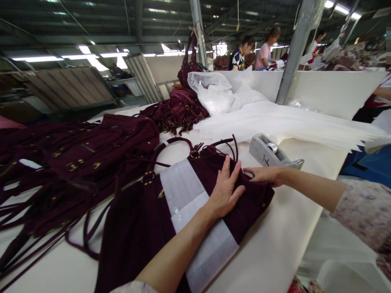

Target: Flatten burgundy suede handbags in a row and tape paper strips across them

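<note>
A dark maroon fabric handbag [131,232] lies on the white table, with a band of white paper [180,183] across its middle. The strip has an overlapping seam with shiny clear tape on it. My left hand [224,193] rests flat on the bag beside the paper, fingers stretched out. At the bag's right side, my right hand [264,175] grips its edge; some of those fingers are hidden by the fabric. A looped handle [172,140] with brass-coloured fittings sticks out at the far side. Just beyond my right hand stands a grey tape dispenser [269,151].
More maroon bags [91,162] are heaped on the left, their straps trailing over the table [259,244]. Behind lies a pile of straps [180,108], near clear plastic [214,91] and white sheets [275,116]. A metal post [295,53] rises behind; people work beyond the partition.
</note>
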The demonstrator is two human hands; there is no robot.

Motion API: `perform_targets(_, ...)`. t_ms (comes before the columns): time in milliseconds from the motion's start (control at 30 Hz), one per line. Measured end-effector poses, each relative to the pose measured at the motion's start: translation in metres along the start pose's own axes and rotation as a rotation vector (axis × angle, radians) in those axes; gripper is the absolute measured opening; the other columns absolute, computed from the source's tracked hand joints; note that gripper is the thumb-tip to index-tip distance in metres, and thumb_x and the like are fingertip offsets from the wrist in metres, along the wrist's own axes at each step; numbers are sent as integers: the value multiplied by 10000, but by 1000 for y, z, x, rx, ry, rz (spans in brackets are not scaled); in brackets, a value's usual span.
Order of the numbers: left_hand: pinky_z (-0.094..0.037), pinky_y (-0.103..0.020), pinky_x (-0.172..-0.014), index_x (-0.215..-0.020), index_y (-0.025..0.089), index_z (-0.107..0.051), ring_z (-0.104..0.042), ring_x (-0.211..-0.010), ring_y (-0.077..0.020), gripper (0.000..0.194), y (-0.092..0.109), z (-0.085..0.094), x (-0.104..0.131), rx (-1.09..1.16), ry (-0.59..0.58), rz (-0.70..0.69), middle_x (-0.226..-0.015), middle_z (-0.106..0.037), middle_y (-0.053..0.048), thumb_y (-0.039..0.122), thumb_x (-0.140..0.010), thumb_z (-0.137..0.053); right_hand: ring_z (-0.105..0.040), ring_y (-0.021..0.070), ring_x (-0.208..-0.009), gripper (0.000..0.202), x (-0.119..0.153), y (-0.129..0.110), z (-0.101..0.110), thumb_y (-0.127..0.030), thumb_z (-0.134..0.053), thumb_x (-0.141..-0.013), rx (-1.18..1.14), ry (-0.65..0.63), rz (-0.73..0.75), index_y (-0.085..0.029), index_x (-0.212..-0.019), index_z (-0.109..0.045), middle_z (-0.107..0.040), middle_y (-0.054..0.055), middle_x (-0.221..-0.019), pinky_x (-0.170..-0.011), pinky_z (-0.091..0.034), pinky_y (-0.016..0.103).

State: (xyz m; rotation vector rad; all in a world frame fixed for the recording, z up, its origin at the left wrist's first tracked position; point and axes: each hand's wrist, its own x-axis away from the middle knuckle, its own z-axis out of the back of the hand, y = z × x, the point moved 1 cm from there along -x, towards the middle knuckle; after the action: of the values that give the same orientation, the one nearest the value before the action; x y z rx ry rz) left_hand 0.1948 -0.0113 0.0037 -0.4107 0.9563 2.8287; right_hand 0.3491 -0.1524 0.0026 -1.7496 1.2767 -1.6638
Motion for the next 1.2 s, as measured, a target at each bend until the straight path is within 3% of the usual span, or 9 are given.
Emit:
perform_targets(167, -112, -621, -1117, -1511, 299, -8, 56, -1443, -329, 720, 0, -5, -2, -76, -83, 36, -1572, 142, -94, 373, -939, -438, -682, 187, -862, 401, 29, 18, 10, -199, -697, -707, -80, -185, -62, -146, -1093, -604, -700, 96, -993, -748, -543, 274)
perform_targets(300, -165, -597, -1122, -1514, 272, -84, -15, -1444, -342, 685, 4, -5, -4, -132, -51, -15, -1578, 47, -125, 358, -936, -441, -632, 132, -587, 231, 30, 28, 9, -137, -691, -628, 61, 28, 3, -151, -836, -591, -681, 20, -708, -610, -526, 252)
perform_targets(467, -385, -421, -1058, -1483, 195, -232, -412, -1260, -254, 647, 21, -3, -4, -92, 122, -56, -1344, -389, -145, 244, -894, -496, -522, 95, -421, 259, 18, 33, 9, -110, -665, -565, 178, 257, 75, -180, -738, -486, -556, -59, -523, -420, -432, 191)
perform_targets(533, -415, -377, -1026, -1453, 193, -290, -477, -1169, -220, 599, 27, -2, -3, -19, 123, -84, -1245, -472, -117, 194, -887, -485, -504, 93, -405, 286, 18, 37, 9, -107, -649, -557, 166, 298, 115, -198, -737, -447, -517, -84, -502, -403, -415, 191)
perform_targets(667, -403, -370, -1024, -1346, 201, -443, -481, -1147, -216, 449, 35, 1, -4, 62, 47, -135, -1230, -492, -103, 207, -898, -475, -529, 89, -471, 274, 27, 42, 10, -96, -650, -570, 78, 216, 185, -193, -739, -457, -534, -86, -553, -486, -457, 206)
perform_targets(800, -420, -381, -989, -1347, 201, -442, -494, -1095, -223, 510, 41, 5, -5, 131, 3, -87, -1184, -485, -103, 364, -879, -560, -622, 135, -736, 255, 45, 42, 16, -243, -687, -723, -91, -14, 159, -166, -942, -584, -655, 7, -823, -718, -519, 282)
perform_targets(900, -425, -375, -976, -1206, 181, -532, -490, -1088, -227, 457, 45, 6, -6, 161, 4, -76, -1156, -483, -102, 413, -826, -633, -625, 176, -918, 357, 55, 42, 20, -311, -676, -771, -140, -139, 150, -144, -1079, -606, -661, 77, -1016, -850, -496, 319)
perform_targets(1067, -429, -358, -971, -1003, 165, -581, -501, -1068, -210, 188, 40, 2, -5, 151, -36, -101, -1141, -492, -101, 281, -855, -575, -611, 131, -704, 261, 45, 42, 15, -262, -737, -689, -73, 24, 120, -118, -885, -643, -651, 32, -792, -746, -506, 282)
perform_targets(1200, -385, -378, -1046, -1234, 183, -480, -483, -1170, -207, 327, 35, -5, -4, 183, -54, -82, -1263, -493, -108, 254, -915, -466, -567, 129, -598, 121, 32, 40, 11, -214, -676, -632, 168, 167, 95, -142, -695, -602, -596, -15, -626, -627, -494, 268)
